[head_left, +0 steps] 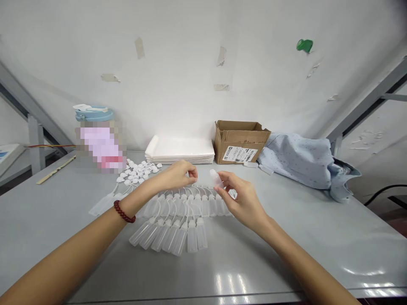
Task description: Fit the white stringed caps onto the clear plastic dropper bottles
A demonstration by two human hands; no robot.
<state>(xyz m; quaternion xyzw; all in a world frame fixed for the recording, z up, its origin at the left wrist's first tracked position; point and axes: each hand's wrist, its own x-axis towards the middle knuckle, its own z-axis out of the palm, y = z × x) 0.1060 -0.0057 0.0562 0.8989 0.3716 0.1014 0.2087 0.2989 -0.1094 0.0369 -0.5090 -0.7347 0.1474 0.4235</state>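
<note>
My right hand holds a small clear plastic bottle upright-tilted above the grey table. My left hand is pinched shut close to the bottle's left, on something small I cannot make out. A dark red bead bracelet circles my left wrist. Beneath both hands lie several clear squeeze bottles in two rows. A heap of small white caps lies to the left of my left hand.
A stack of white trays and an open cardboard box stand at the back by the wall. Light blue cloth lies at the right. A blue-lidded jug stands at the back left. Flat clear bags lie left of the bottles.
</note>
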